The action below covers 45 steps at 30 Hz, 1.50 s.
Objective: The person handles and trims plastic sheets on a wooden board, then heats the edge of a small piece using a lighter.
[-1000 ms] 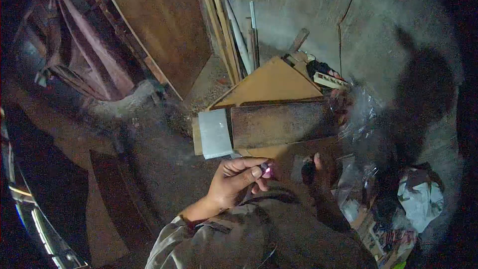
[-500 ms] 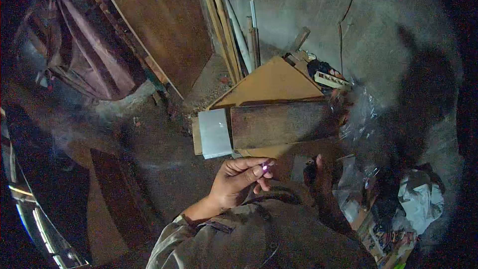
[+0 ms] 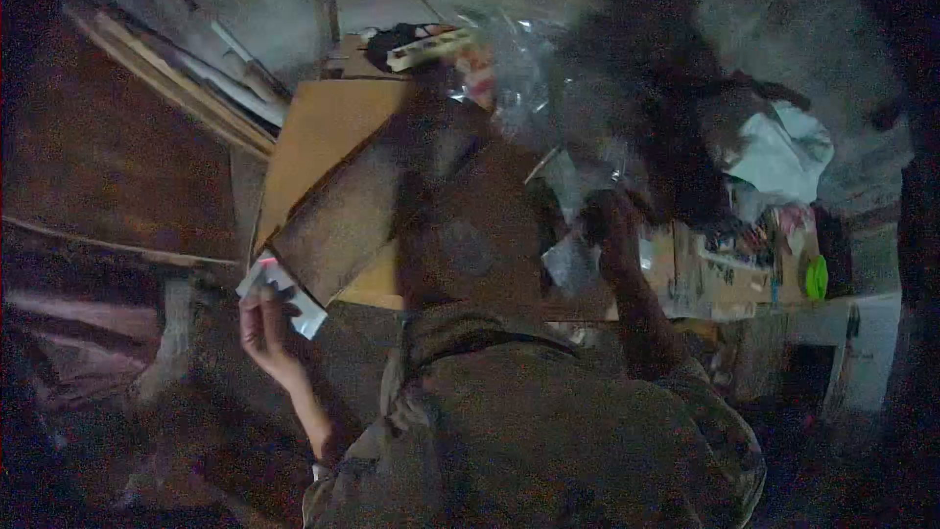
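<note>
At the left, my left hand [image 3: 266, 325] is raised over a flat white piece [image 3: 311, 321] at the edge of the worktop. Its fingers are pinched together, and a small pink shiny thing [image 3: 268, 261] shows at their tips, too small and blurred to name. My right hand [image 3: 609, 225] reaches forward in deep shadow beside clear plastic bags [image 3: 571, 266]. Its fingers are dark and smeared, so I cannot make out what they touch. Between the hands lies a dark flat board [image 3: 343, 201] on a tan board [image 3: 328, 122].
Long wooden strips [image 3: 186, 88] lean at the left. Beyond the tan board lie a cream slotted strip [image 3: 431, 49] and crumpled clear plastic [image 3: 524, 64]. A white bag [image 3: 783, 152] and a bright green round thing [image 3: 816, 277] are at the right.
My view has swung to the right. My left hand has moved outward from in front of my body to over the white piece. My right arm now stretches forward towards the plastic bags.
</note>
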### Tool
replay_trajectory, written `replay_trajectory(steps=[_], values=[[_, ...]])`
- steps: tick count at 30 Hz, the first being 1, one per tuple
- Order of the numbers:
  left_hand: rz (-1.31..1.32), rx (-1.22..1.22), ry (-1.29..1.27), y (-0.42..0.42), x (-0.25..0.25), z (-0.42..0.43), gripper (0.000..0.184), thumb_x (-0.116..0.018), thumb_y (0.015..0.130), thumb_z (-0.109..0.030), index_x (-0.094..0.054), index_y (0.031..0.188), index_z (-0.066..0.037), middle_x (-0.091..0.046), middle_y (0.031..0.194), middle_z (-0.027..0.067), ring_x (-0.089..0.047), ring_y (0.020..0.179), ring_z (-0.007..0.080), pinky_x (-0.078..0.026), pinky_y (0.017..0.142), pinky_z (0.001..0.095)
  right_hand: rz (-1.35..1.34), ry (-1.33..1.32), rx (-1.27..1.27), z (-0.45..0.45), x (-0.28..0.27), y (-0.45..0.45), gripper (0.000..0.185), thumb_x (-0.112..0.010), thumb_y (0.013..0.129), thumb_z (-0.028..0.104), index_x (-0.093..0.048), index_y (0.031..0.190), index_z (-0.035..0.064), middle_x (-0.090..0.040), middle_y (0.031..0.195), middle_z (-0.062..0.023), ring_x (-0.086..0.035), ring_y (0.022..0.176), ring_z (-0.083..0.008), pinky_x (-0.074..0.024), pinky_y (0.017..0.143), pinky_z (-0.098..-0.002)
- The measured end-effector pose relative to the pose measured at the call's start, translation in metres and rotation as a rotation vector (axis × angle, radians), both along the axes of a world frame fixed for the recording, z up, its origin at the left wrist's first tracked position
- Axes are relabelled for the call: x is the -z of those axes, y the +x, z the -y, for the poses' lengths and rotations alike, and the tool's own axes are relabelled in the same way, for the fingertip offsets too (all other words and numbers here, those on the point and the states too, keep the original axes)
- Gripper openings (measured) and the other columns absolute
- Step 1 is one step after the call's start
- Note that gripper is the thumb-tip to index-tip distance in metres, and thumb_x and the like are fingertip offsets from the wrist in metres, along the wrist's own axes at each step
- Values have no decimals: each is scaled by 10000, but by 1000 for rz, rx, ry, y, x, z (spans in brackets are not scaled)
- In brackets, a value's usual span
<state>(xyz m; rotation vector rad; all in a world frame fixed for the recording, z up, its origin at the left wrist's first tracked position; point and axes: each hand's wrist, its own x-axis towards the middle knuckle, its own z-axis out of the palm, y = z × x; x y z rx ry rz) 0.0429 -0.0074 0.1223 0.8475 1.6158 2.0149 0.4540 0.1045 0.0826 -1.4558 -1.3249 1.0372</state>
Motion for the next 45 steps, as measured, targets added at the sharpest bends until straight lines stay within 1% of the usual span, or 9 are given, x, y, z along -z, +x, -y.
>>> replay_trajectory(steps=[7, 10, 17, 29, 31, 38, 40, 42, 45], values=[[-228, 227, -73, 14, 19, -23, 152, -581, 875, -86, -600, 1019, -43, -639, 915, 75, -572, 700, 120, -438, 594, 248, 425, 683, 437, 27, 78, 179, 437, -501, 896, 453, -523, 1088, 61, -561, 891, -47, -550, 798, -151, -434, 603, -291], [93, 189, -161, 25, 27, -28, 164, -569, 887, -115, -593, 1040, -63, -640, 917, 65, -582, 692, 136, -447, 582, 251, -137, -25, 1050, 53, 104, 209, 469, -530, 885, 426, -499, 1150, 41, -545, 1017, -104, -564, 861, -181, -470, 664, -331], [596, 414, -156, -7, 132, -16, 236, -512, 909, -138, -531, 1132, -63, -583, 1051, 61, -582, 789, 161, -465, 613, 260, 117, -247, 941, 103, 197, 233, 422, -513, 897, 363, -507, 1145, 23, -551, 1054, -110, -562, 885, -188, -462, 708, -326], [-297, 557, -428, 81, 47, -4, 290, -599, 857, -94, -531, 1126, -7, -614, 1022, 95, -623, 984, 244, -523, 751, 310, 406, -211, 828, 109, 226, 243, 345, -485, 916, 256, -522, 1135, -8, -562, 1116, -120, -559, 927, -201, -448, 784, -319], [178, 459, -348, 93, 37, -3, 255, -602, 861, -106, -540, 1094, -19, -619, 1009, 93, -628, 961, 238, -522, 727, 307, 462, -33, 852, 97, 218, 236, 333, -480, 920, 238, -524, 1134, -13, -564, 1127, -122, -559, 933, -203, -446, 797, -317], [683, 410, -271, 99, 49, -8, 165, -650, 834, -89, -569, 971, -46, -634, 888, 57, -629, 846, 175, -492, 693, 316, 963, 364, -4, 1, 168, 122, 358, -438, 948, 237, -492, 1240, 37, -547, 1213, -126, -544, 1062, -253, -456, 878, -343], [639, 452, -228, 102, 65, -6, 132, -645, 837, -89, -577, 940, -43, -627, 873, 44, -616, 834, 149, -483, 708, 297, -574, 175, -403, 6, 88, 9, 319, -484, 903, 196, -503, 1176, 33, -548, 1121, -91, -523, 1014, -202, -409, 877, -285], [677, 468, -207, 105, 54, -5, 112, -631, 847, -90, -579, 931, -37, -617, 852, 25, -598, 819, 136, -468, 726, 283, -701, -564, -210, 31, 17, -84, 338, -541, 880, 252, -529, 1137, 34, -554, 1086, -103, -529, 1018, -232, -428, 873, -329], [357, 422, -278, 102, 51, 3, 97, -614, 856, -87, -578, 920, -24, -609, 837, 19, -584, 797, 124, -458, 733, 281, 320, -108, -831, 37, -8, -152, 323, -556, 876, 274, -576, 1084, 28, -571, 1066, -136, -561, 987, -253, -438, 864, -333]])
